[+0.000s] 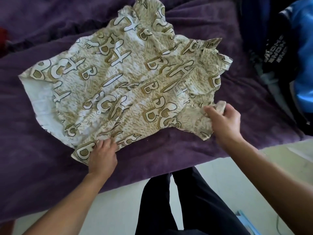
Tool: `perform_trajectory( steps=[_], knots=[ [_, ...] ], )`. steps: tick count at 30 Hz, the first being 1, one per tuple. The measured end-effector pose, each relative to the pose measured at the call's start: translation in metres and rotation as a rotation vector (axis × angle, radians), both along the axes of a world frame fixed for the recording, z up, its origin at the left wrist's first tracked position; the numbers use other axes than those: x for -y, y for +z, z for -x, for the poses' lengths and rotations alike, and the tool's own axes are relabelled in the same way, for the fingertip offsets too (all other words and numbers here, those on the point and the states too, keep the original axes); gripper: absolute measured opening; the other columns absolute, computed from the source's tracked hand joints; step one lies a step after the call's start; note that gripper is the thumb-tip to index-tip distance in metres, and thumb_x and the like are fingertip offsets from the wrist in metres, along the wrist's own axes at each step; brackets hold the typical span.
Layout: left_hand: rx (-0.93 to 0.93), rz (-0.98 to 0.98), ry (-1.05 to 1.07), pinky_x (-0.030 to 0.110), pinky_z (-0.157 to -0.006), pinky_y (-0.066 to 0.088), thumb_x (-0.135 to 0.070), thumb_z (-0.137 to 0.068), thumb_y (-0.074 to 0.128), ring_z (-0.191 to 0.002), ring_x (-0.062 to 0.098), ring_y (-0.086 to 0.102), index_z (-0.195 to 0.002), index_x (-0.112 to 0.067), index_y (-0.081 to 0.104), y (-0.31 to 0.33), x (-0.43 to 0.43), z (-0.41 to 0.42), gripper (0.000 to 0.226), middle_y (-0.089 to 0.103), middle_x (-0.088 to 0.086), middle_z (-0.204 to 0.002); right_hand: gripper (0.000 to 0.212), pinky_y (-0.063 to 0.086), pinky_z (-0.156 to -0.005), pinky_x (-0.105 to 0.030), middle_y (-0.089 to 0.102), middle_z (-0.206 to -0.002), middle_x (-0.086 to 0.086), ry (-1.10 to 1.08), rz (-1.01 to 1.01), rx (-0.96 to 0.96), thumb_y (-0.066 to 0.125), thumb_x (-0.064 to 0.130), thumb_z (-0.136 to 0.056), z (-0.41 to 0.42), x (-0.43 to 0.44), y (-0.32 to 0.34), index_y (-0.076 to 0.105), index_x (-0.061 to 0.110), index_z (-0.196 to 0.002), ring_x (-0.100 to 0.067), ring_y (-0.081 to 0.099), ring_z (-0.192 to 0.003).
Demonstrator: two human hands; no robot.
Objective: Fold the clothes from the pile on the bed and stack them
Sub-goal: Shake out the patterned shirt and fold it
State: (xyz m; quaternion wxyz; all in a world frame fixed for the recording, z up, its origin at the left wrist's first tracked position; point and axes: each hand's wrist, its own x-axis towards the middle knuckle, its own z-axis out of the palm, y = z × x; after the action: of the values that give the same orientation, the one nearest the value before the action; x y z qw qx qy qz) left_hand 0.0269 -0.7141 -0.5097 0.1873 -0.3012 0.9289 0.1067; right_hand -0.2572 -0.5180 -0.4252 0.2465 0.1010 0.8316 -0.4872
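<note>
Right grip: the right hand [223, 118] is closed on a bunched bit of the patterned shirt [122, 82] at its near right corner, apparently by the collar or shoulder, with cloth showing between thumb and fingers.
Left grip: the left hand [102, 156] lies on the shirt's near edge, fingers curled onto the fabric; whether it pinches or only presses cannot be told.
Shirt: cream and tan with large letter prints, spread across the purple bed cover [33, 158], wrinkled, its white inside showing along the left edge.
Fold state: no clean fold shows; one side looks loosely turned over near the middle, the far end is rumpled.
Pile: dark and blue clothes [288, 56] lie heaped at the right of the bed, well apart from the shirt.
Stack: none visible in this view.
Progress: early, as I judge it; this shirt is being laid out and straightened, not yet folded.
Left to do: fold this shirt, begin a stack, then work through the heap.
</note>
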Motion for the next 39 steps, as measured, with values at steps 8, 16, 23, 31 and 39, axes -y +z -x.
perform_trajectory(
  steps=[8,16,23,31,39],
  knots=[
    [-0.028,-0.025,0.214,0.048,-0.064,0.053,-0.001,-0.065,0.075,-0.087,0.042,0.060,-0.092,0.001,0.067,0.010,0.019,0.001,0.028,0.061,0.021,-0.101,0.038,0.054,-0.053,-0.032,0.068,-0.093,-0.019,0.254,0.352,0.530,0.065,0.013,-0.091,0.001,0.217,0.023,0.050,0.006,-0.125,-0.022,0.064,-0.061],
    [0.180,-0.006,0.170,0.054,-0.079,0.046,-0.013,-0.060,0.085,-0.115,0.041,0.051,-0.112,-0.010,0.065,0.006,0.027,-0.015,0.055,0.051,0.022,-0.129,0.064,0.037,-0.107,-0.049,0.041,-0.146,-0.005,1.169,-0.386,-0.637,0.061,0.024,-0.082,0.060,0.126,-0.021,0.039,0.024,-0.143,-0.024,0.035,-0.137],
    [0.126,0.082,0.128,0.055,-0.076,0.049,-0.001,-0.062,0.082,-0.100,0.040,0.058,-0.091,0.000,0.069,-0.002,0.054,-0.028,0.031,0.060,0.017,-0.109,0.022,0.044,-0.068,-0.036,0.065,-0.082,-0.012,1.086,-0.532,-0.464,0.056,0.039,-0.093,0.117,0.105,-0.077,0.060,0.017,-0.094,-0.035,0.064,-0.081],
    [0.137,0.011,0.217,0.056,-0.077,0.048,-0.007,-0.068,0.079,-0.102,0.038,0.056,-0.089,-0.004,0.068,0.004,0.058,-0.020,0.023,0.057,0.014,-0.109,0.095,0.050,-0.091,-0.038,0.058,-0.125,0.005,1.178,-0.565,0.007,0.076,0.069,-0.056,0.146,0.087,-0.076,0.045,0.031,-0.137,-0.021,0.059,-0.109],
    [-0.136,0.107,0.616,0.048,-0.064,0.046,0.005,-0.086,0.055,-0.078,0.046,0.058,-0.093,0.002,0.060,0.031,0.098,-0.004,0.009,0.063,0.024,-0.088,0.025,0.047,-0.051,-0.032,0.060,-0.062,0.002,0.914,-0.210,-0.355,0.059,0.041,-0.092,0.142,0.173,-0.065,0.059,0.018,-0.081,-0.018,0.059,-0.054]
  ],
)
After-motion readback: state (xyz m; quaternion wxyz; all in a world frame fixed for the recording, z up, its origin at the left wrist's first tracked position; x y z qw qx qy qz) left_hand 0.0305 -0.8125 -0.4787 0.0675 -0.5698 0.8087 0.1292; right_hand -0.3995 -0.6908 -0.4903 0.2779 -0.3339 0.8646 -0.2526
